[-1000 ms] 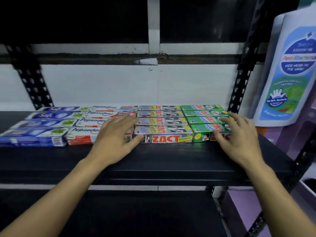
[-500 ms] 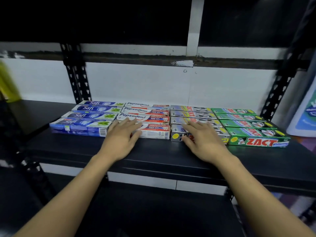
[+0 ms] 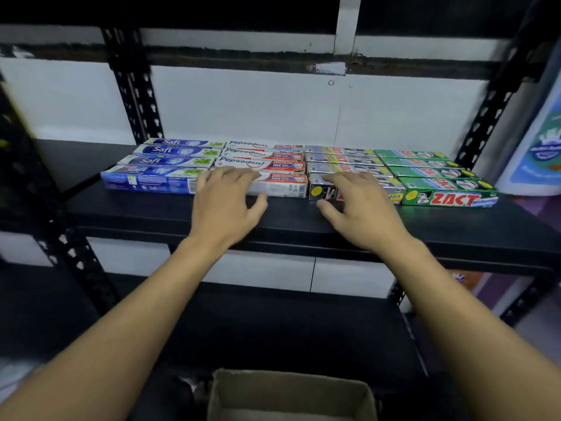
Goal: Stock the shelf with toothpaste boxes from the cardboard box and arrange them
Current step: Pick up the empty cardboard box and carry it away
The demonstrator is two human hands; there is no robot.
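Four columns of toothpaste boxes lie flat on the black shelf: blue Safi boxes, white-red Pepsodent boxes, silver Zact boxes and green Zact boxes. My left hand rests with straight fingers on the front Pepsodent box. My right hand lies with spread fingers on the front silver Zact box, covering most of its face. The cardboard box stands open at the bottom of the view, below the shelf; its inside is barely visible.
Perforated black uprights frame the shelf against a white wall. A large blue-and-white soap refill pouch stands at the far right. A lower black shelf runs beneath.
My right hand moved from the green Zact column to the front silver Zact box. The view shifted left and down, bringing the cardboard box into sight. My left hand stays on the Pepsodent box.
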